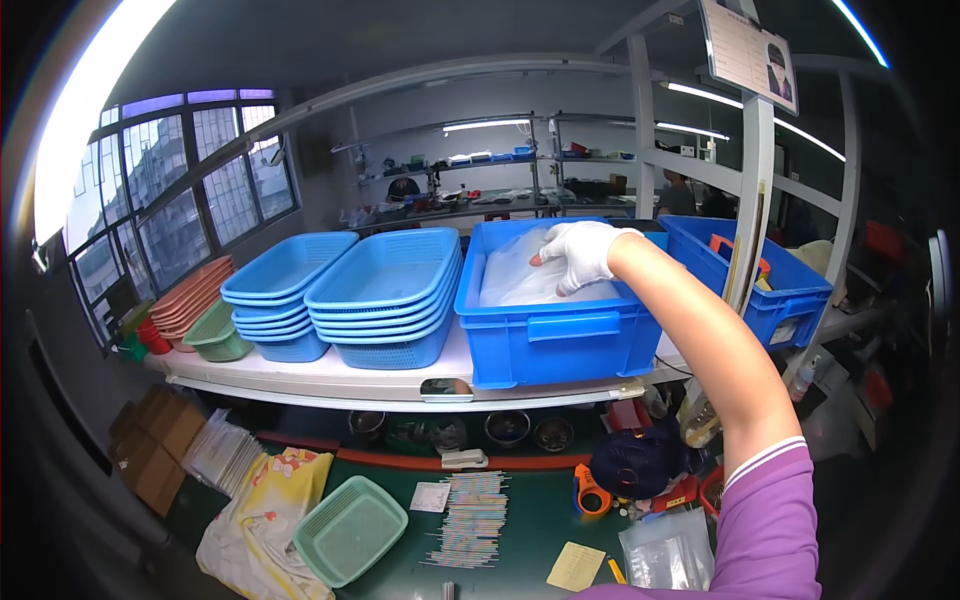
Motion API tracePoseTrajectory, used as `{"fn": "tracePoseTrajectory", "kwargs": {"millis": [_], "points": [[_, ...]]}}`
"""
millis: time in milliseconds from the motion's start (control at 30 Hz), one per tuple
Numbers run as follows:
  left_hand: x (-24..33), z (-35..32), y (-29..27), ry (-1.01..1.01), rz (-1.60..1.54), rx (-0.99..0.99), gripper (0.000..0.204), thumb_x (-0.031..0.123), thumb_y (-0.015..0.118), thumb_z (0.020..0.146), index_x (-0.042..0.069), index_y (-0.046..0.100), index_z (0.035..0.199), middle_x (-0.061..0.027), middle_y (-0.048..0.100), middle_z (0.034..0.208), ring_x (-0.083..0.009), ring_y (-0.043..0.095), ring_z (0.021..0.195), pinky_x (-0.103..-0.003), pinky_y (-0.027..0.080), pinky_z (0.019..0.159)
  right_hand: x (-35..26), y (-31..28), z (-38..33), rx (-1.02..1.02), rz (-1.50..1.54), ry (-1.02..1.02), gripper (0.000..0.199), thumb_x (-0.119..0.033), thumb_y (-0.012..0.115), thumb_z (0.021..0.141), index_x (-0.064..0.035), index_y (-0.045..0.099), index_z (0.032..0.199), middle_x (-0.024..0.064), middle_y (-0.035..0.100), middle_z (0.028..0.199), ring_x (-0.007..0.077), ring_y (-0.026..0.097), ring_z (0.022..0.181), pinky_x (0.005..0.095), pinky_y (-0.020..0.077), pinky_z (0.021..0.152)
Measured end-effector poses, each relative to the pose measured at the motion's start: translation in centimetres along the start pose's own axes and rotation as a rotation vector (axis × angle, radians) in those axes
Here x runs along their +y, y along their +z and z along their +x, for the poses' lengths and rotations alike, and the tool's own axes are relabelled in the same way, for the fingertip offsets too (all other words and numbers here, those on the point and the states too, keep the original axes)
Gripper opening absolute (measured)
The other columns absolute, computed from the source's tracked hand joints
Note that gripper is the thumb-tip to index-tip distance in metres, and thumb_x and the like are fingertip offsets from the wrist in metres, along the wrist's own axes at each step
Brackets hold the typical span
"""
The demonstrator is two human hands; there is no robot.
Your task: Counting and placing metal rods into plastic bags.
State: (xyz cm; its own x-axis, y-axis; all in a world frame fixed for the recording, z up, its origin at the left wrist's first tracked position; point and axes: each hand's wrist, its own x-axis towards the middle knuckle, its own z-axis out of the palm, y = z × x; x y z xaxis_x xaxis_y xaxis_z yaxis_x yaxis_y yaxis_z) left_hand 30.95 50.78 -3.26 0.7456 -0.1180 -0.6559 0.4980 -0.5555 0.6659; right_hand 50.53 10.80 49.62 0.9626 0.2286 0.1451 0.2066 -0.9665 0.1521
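My right hand (585, 255) wears a white glove that leaves the fingertips bare. It reaches up into a blue plastic crate (570, 345) on the raised shelf. Its fingers are spread and curved over a translucent white plastic bag (515, 275) that fills much of the crate, and the fingertips touch it. What lies inside or under the bag cannot be made out. The purple-sleeved right arm comes in from the lower right. My left hand is out of the picture.
Stacked blue baskets (385, 270) stand left of the crate; another blue crate (800, 305) is at its right. On the green bench below lie a green basket (350, 530), thin sticks (470, 520), orange-handled tape or scissors (592, 492) and clear bags (668, 550). A metal post (755, 200) rises beside my arm.
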Motion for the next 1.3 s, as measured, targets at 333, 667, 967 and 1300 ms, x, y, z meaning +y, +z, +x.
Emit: {"fn": "tracePoseTrajectory", "kwargs": {"millis": [333,667,967,1300], "points": [[0.7,0.4,0.1,-0.008,-0.109,0.063,0.023,0.024,0.055,0.066,0.004,0.064,0.073,-0.0104,0.058,0.062,-0.0249,0.058,0.060,-0.037,0.042,0.052,3.6,0.5,-1.7,0.176,0.127,-0.163,0.018,0.000,0.059,0.071,-0.0107,0.071,0.080,0.0079,0.064,0.105,0.0249,0.060,0.099,0.0299,0.0467,0.088],[-2.9,2.7,0.5,0.077,-0.052,0.042,0.029,0.030,0.054,0.065,0.004,0.065,0.072,-0.0153,0.062,0.068,-0.0284,0.062,0.071,-0.040,0.046,0.062,1.6,0.8,-2.6,0.096,0.036,-0.107,0.018,-0.008,0.064,0.071,-0.0132,0.073,0.086,0.0066,0.064,0.111,0.0224,0.060,0.102,0.0291,0.0468,0.088],[0.5,0.2,0.0,-0.027,-0.279,-0.004,0.012,0.013,0.063,0.078,0.008,0.054,0.072,-0.0030,0.050,0.053,-0.0148,0.048,0.044,-0.032,0.036,0.040,8.0,-5.4,-0.3,1.444,0.118,0.215,0.008,-0.007,0.052,0.085,-0.0028,0.058,0.086,0.0065,0.063,0.079,0.0183,0.062,0.078,0.0294,0.0483,0.071],[-1.6,2.1,-0.5,-0.056,-0.517,-0.086,0.008,0.003,0.053,0.081,0.007,0.048,0.087,-0.0021,0.043,0.051,-0.0161,0.042,0.034,-0.034,0.041,0.032,4.2,0.1,-36.0,1.037,0.433,0.320,0.011,-0.010,0.054,0.083,-0.0021,0.062,0.085,0.0116,0.064,0.079,0.0223,0.063,0.077,0.0323,0.0490,0.069]]}}
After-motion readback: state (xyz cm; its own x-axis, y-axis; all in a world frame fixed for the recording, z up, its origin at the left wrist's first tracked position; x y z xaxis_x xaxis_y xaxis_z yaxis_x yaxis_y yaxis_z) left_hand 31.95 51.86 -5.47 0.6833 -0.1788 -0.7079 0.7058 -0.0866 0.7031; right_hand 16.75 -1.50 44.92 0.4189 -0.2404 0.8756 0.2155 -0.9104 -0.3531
